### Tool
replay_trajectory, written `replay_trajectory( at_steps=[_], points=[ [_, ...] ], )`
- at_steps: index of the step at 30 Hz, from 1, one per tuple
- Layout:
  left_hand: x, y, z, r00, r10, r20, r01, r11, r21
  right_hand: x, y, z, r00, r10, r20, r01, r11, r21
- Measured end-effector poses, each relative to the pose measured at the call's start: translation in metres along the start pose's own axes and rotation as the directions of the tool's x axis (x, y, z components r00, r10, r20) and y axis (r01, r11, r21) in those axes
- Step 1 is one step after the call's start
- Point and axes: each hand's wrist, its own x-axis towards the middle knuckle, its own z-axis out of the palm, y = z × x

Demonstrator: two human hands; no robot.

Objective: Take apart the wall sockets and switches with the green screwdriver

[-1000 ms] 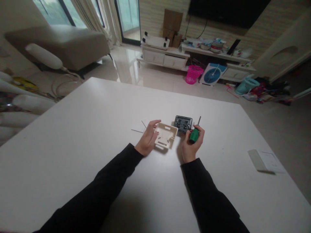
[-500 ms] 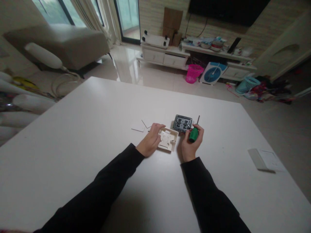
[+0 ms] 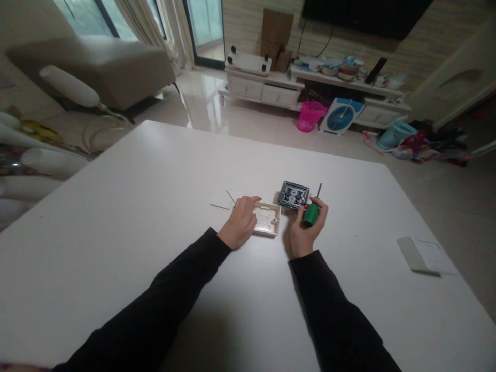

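My left hand grips the left side of a shallow cream-white wall-mount electrical box, its hollow side facing up at or just above the table. My right hand has its fingers curled round a green-handled screwdriver whose shaft points away from me. Between thumb and fingers of that same hand is the near right corner of a dark socket panel, its back with terminals turned up. A small gap separates box and panel. Thin metal strips or wires lie beyond my left hand, partly hidden by it.
A white cover plate with a grey piece lies near the right edge of the white table. Past the far edge stand a pink basket, a blue-and-white fan and a low cabinet. White padded tubes are at the left.
The electrical box has shifted slightly left and sits straighter in my left hand. My right hand, with the screwdriver and panel, has moved slightly right, widening the gap.
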Motion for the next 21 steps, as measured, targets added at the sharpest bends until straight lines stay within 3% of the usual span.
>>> replay_trajectory(
  at_steps=[5,15,21],
  points=[
    [0.002,0.002,0.000,1.000,-0.028,-0.006,0.028,1.000,0.010,0.000,0.000,0.000,1.000,0.000,0.005,0.000,1.000,0.005],
    [0.006,0.008,-0.006,0.999,0.024,-0.037,-0.027,0.997,-0.076,-0.002,-0.006,-0.002,0.998,-0.030,0.062,0.027,0.998,0.055],
    [0.010,0.011,-0.010,0.987,-0.109,-0.117,0.100,0.992,-0.080,-0.006,-0.019,0.000,0.989,-0.116,0.090,0.105,0.987,0.122]
  ],
)
